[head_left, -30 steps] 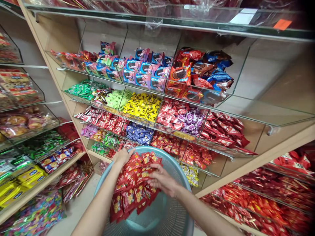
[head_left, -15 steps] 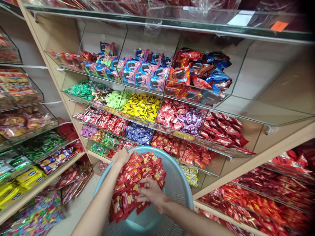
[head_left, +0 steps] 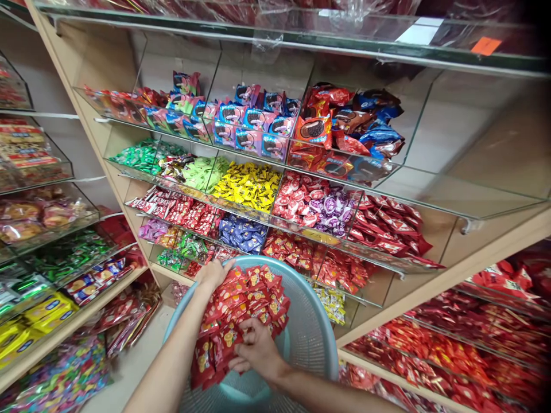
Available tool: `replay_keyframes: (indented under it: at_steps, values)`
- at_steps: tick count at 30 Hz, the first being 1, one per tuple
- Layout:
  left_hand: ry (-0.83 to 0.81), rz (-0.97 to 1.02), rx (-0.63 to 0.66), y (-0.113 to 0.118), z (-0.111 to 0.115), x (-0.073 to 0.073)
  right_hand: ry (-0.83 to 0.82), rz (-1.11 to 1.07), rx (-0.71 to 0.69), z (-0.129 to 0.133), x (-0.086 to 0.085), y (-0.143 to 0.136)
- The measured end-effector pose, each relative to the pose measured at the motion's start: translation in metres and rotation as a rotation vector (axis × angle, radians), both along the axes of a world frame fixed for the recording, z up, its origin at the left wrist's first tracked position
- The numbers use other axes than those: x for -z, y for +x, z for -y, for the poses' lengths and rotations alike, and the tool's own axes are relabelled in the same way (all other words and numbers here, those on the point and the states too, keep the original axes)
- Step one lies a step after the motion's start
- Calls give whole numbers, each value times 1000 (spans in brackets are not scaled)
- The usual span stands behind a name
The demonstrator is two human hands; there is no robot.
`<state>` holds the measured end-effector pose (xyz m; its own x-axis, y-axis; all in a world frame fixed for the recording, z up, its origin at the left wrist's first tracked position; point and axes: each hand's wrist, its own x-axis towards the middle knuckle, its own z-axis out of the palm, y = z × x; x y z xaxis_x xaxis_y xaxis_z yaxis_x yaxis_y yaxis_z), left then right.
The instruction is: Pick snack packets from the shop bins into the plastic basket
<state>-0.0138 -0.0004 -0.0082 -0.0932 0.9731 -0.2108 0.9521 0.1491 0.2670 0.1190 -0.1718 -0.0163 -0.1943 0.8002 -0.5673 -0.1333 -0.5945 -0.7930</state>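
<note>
A light-blue plastic basket (head_left: 321, 321) with mesh walls stands in front of me. Inside it, a pile of red candy packets (head_left: 230, 301) with orange pictures leans on the left and far side. My left hand (head_left: 212, 278) grips the basket's far-left rim beside the pile; its fingertips are partly hidden. Over the lower right of the pile, my right hand (head_left: 256, 351) has loosely bent fingers that stand apart, their tips at the packets. No packet shows clearly held between them.
Glass shelves ahead hold yellow candies (head_left: 247, 184), blue candies (head_left: 243, 232), purple candies (head_left: 336, 209) and boxed-in biscuit packs (head_left: 253, 119). Another shelf unit (head_left: 47, 344) stands at the left. Red packs (head_left: 482, 327) fill shelves at the right. A wooden edge (head_left: 434, 284) slants past the basket.
My right hand has shifted slightly left over the red candy packets, and its fingers have spread a little. My left hand stays at the rim.
</note>
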Motion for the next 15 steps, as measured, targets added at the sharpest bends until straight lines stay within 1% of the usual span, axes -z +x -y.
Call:
replay_keyframes:
  at_steps: [6,9,11,12,15]
  values:
    - [2,5,5,0,0,-2,64,109,-233,5,2,7]
    - [-4,-6,11,0,1,-3,128,190,-307,2,-6,14]
    - [-1,-4,12,0,1,-3,233,266,-285,-12,-16,24]
    - [3,-1,10,0,1,-3,309,322,-240,-23,-22,31]
    - [9,9,-8,0,1,-1,613,576,-27,-75,-34,63]
